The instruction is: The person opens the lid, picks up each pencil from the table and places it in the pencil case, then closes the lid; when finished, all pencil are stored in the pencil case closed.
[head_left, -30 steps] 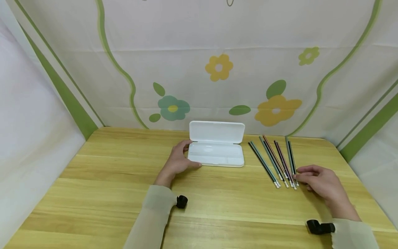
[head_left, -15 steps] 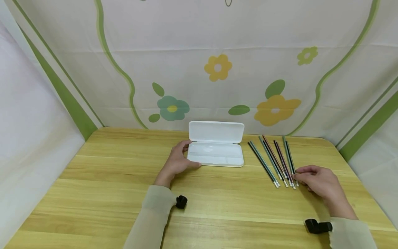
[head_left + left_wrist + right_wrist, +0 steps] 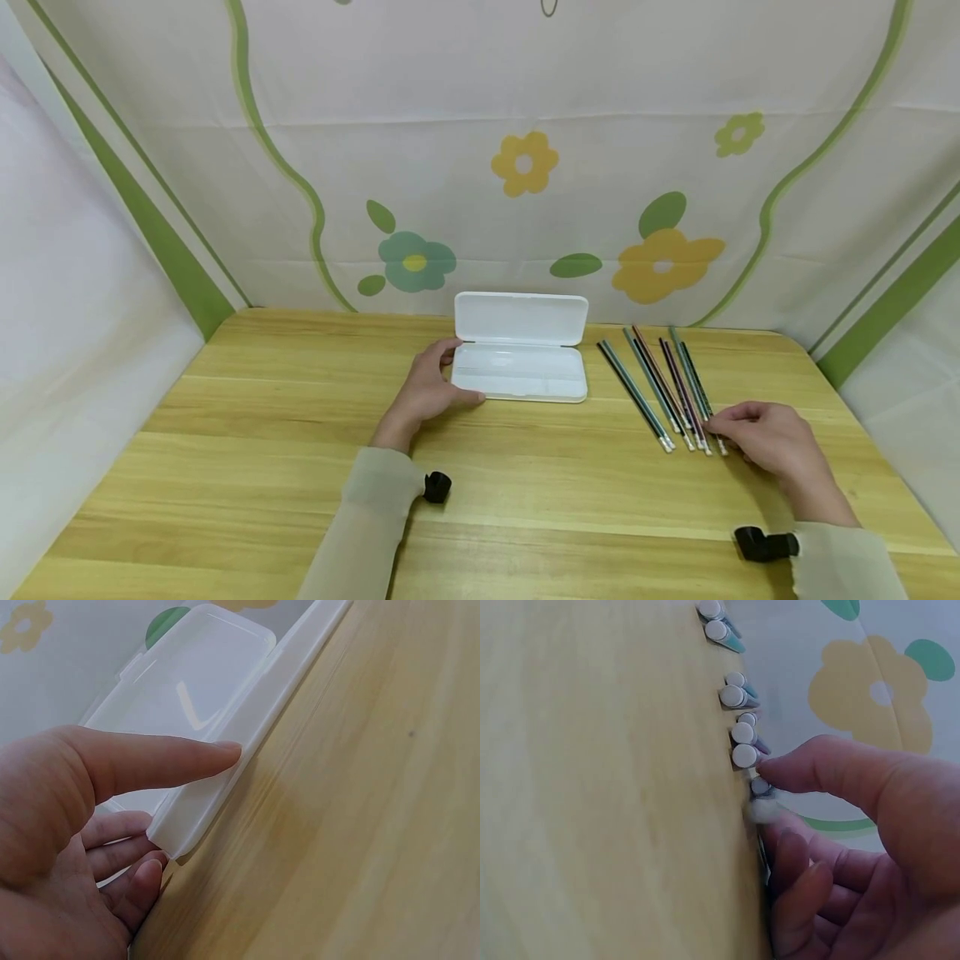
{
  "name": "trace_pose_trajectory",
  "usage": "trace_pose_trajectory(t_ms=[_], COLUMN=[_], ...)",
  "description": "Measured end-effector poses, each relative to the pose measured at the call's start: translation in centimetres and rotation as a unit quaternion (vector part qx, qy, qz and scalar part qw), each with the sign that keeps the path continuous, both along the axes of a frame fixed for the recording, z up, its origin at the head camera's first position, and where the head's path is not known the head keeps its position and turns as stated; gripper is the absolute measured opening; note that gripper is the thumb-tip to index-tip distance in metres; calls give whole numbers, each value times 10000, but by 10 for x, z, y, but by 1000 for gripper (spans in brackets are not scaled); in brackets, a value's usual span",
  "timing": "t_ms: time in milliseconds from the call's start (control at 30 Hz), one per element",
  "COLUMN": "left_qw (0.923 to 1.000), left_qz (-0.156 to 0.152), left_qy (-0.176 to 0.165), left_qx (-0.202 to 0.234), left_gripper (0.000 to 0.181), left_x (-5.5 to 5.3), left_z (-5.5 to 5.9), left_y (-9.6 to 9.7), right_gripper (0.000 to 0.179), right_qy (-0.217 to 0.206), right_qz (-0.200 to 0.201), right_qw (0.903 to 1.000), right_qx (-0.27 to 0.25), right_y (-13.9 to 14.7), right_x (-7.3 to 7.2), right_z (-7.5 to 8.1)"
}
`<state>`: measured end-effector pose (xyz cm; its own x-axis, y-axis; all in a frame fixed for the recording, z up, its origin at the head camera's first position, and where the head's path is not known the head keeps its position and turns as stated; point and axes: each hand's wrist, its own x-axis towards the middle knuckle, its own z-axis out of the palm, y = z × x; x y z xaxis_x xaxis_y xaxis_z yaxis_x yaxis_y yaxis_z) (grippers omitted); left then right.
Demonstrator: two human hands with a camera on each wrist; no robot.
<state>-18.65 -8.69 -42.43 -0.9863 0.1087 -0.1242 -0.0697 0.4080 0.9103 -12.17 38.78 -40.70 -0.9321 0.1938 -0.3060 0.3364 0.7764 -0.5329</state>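
Observation:
A white pencil case lies with its lid raised at the back of the table. My left hand holds its left end, thumb along the front wall and fingers round the end, as the left wrist view shows. To the right, several pencils with white eraser ends lie fanned out side by side. My right hand pinches at the rightmost dark pencil near its eraser end, thumb on the near side. In the right wrist view the pinched eraser end is blurred.
The wooden table stretches to the front and left. A flowered cloth hangs upright right behind the case and pencils, with more cloth at both sides. Small black wrist cameras sit on both sleeves.
The two rightmost pencils have shifted: their far ends swung left, and the dark one's eraser end slid slightly right. My right hand has barely moved; the left stays still on the case.

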Motion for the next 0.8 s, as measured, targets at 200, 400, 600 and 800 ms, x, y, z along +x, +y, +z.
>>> trace_pose_trajectory(t_ms=[200, 400, 600, 800], left_qw=[10000, 10000, 9999, 9999], left_qz=[-4, -20, -65, -112], left_qy=[10, 35, 44, 41], left_qx=[54, 37, 90, 118], left_gripper=[95, 94, 93, 93], left_x=[-1, -1, -1, -1], left_z=[-1, -1, -1, -1], left_y=[0, -1, -3, -6], right_gripper=[52, 49, 47, 53], right_qy=[-26, -23, 44, 226], right_qz=[-58, -185, -230, -205], right_qw=[9999, 9979, 9925, 9901], right_qx=[-152, -616, -1204, -1369], right_y=[-1, -1, 2, 4], right_x=[1, 3, 4, 5], right_z=[-1, -1, -3, -1])
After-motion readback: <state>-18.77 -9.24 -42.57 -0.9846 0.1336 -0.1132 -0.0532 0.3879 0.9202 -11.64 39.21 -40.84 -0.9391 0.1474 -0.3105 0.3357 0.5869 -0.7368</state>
